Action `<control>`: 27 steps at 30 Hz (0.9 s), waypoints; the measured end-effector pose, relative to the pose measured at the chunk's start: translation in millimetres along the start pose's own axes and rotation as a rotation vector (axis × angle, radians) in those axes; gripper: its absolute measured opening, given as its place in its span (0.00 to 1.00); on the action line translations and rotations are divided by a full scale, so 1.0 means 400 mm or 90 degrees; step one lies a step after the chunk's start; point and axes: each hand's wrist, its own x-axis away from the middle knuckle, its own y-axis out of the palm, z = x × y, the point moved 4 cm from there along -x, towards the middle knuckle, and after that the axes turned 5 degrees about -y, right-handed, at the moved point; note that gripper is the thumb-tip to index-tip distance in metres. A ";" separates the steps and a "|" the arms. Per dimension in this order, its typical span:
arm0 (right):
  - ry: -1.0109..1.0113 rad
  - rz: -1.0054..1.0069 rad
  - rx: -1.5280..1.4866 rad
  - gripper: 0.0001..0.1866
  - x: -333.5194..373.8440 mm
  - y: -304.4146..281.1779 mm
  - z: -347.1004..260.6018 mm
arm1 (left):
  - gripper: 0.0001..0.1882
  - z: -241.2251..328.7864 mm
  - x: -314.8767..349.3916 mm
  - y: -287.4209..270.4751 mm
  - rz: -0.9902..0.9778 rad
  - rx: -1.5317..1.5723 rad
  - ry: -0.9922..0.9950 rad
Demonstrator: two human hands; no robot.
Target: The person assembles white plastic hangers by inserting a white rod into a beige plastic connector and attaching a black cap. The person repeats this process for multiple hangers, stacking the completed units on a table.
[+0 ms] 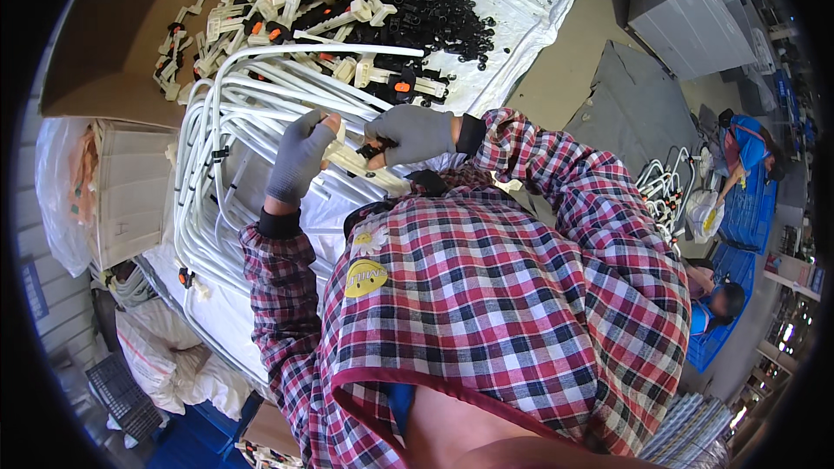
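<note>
Both hands wear grey half-finger gloves and meet over a bundle of bent white tubes (252,104). Between them is a cream plastic fitting (352,159), tilted down toward my chest. My left hand (300,156) is closed on its far left end, thumb and fingertips bare. The closed fingers of my right hand (413,135) grip the fitting's right side, where a small black piece (373,152) shows by the fingertips. Whether that black piece is fixed to the fitting I cannot tell. The fitting's near end comes close to my checked shirt.
A heap of cream fittings (287,4) with black and orange parts lies beyond the tubes. Small black rings (434,9) are piled on a white sheet (530,0). A cardboard box (130,191) stands left. Two people (749,152) are by blue crates (745,217) at right.
</note>
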 end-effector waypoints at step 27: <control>-0.198 -0.074 0.182 0.19 0.072 -0.013 -0.110 | 0.30 -0.056 0.130 0.030 -0.106 0.065 0.217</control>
